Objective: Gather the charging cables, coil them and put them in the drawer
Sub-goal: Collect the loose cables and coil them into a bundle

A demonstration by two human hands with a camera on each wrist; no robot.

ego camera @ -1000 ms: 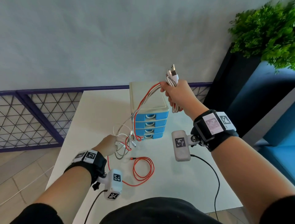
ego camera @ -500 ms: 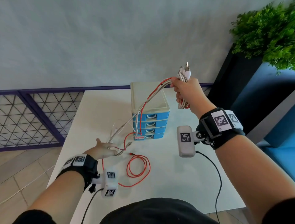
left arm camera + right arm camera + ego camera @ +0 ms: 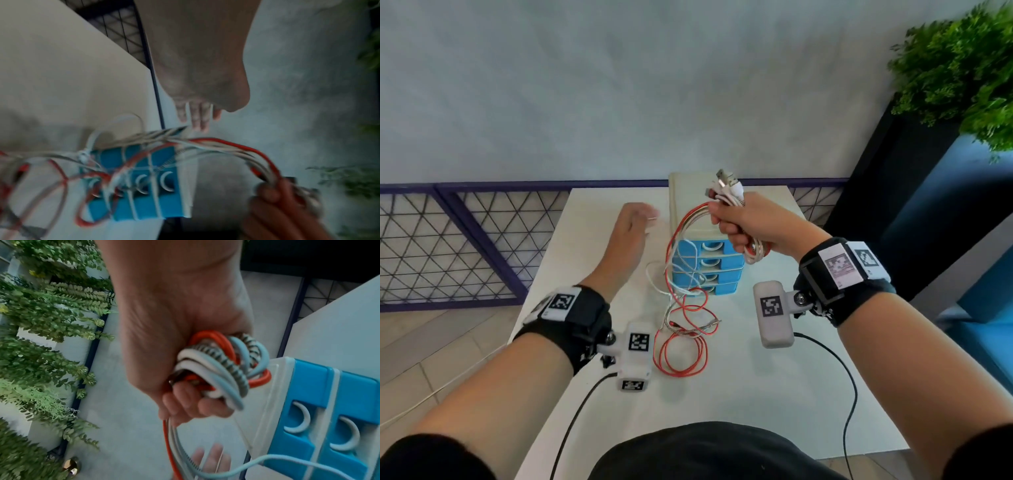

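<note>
My right hand (image 3: 734, 224) grips a bundle of red, white and braided charging cables (image 3: 726, 192) in a fist above the drawer unit (image 3: 705, 263), with the plugs sticking up. In the right wrist view the coiled loops (image 3: 222, 368) bulge out of that fist (image 3: 185, 404). The loose strands hang down in front of the blue drawers to a red loop (image 3: 681, 346) on the white table (image 3: 774, 394). My left hand (image 3: 635, 221) is raised left of the unit with straight fingers (image 3: 197, 116). It holds nothing, and the strands (image 3: 205, 142) pass just below its fingertips.
The drawer unit has a cream top (image 3: 683, 195) and several shut blue drawers. A purple mesh railing (image 3: 465, 246) runs behind the table. A green plant (image 3: 962, 68) on a dark stand and a blue seat stand at the right.
My left hand has let go of the strands on the table and risen up beside the drawer unit. My right hand has come back left and down with the bundle.
</note>
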